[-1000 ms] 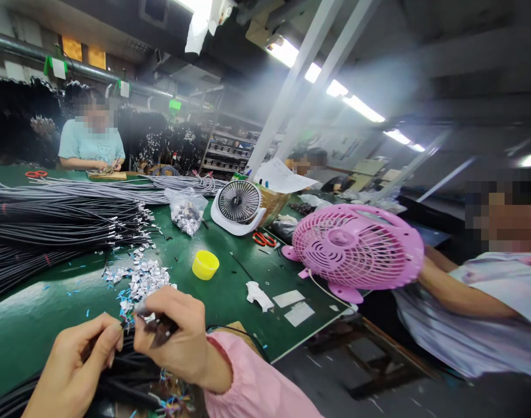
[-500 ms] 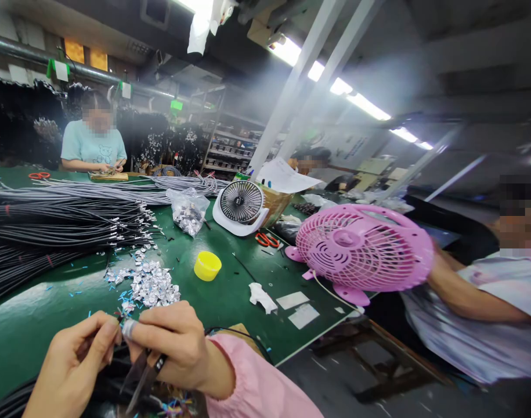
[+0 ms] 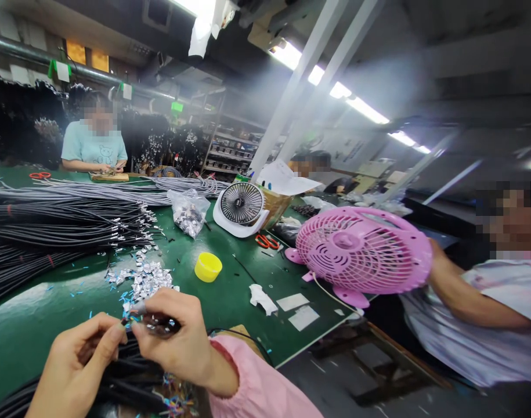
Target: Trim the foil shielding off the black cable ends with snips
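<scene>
My left hand (image 3: 80, 354) pinches the end of a black cable (image 3: 125, 321) between thumb and index finger, the other fingers curled beneath. The cable end points toward my right hand (image 3: 178, 334), with thin coloured wires (image 3: 132, 319) showing between both sets of fingertips. My right hand is curled around a dark tool (image 3: 163, 324), held under the index finger; the blur prevents identification of its type. A grey wrap (image 3: 138, 307) covers one fingertip of this hand. I cannot tell whether the right fingertips also grip the wires.

Below both hands lies a pile of black cables (image 3: 132, 377), with multicoloured wire ends (image 3: 178, 400) under my right wrist. Directly beyond my right hand, silver scraps (image 3: 152, 278) are heaped on the green tabletop (image 3: 230, 305). Forward and left of my hands are long bundles of black cables (image 3: 65, 223). A yellow tub (image 3: 208, 268) stands ahead and slightly right of my right hand; a clear bag (image 3: 189, 215) sits farther ahead. Farther to the right of that hand are orange-handled scissors (image 3: 267, 241), a white fan (image 3: 242, 206) and a pink fan (image 3: 361, 249).
</scene>
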